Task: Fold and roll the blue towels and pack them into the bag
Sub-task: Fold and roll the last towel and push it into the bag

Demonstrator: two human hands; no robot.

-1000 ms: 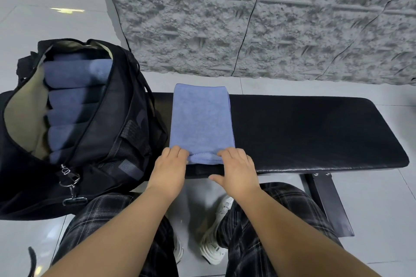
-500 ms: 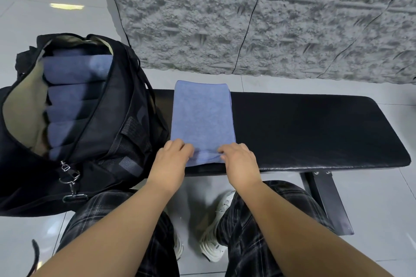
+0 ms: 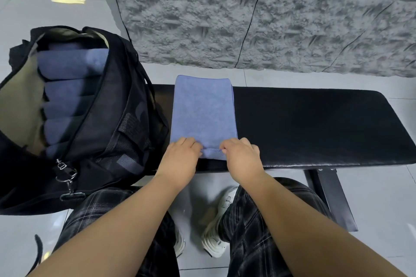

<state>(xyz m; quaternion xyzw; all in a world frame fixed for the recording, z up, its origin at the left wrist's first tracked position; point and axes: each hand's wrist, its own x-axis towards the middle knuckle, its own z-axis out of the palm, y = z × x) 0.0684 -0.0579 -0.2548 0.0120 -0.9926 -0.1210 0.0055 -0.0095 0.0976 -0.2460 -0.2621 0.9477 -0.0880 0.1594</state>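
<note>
A folded blue towel (image 3: 202, 110) lies lengthwise across the black padded bench (image 3: 315, 123). Its near end is turned up into a small roll. My left hand (image 3: 180, 157) grips the left side of that rolled edge, fingers curled over it. My right hand (image 3: 242, 155) grips the right side the same way. The open black bag (image 3: 117, 119) stands at the bench's left end. Several rolled blue towels (image 3: 67, 87) are stacked inside it against the tan lining.
A rough grey stone wall (image 3: 270, 18) runs behind the bench. The bench's black metal leg (image 3: 331, 198) stands at the right over the pale tiled floor. My plaid-trousered knees and white shoes (image 3: 213, 231) sit below the bench edge.
Both hands have curled the towel's near edge further over, so a short rolled lip with its stitched hem now shows between them. The bag and bench have not moved.
</note>
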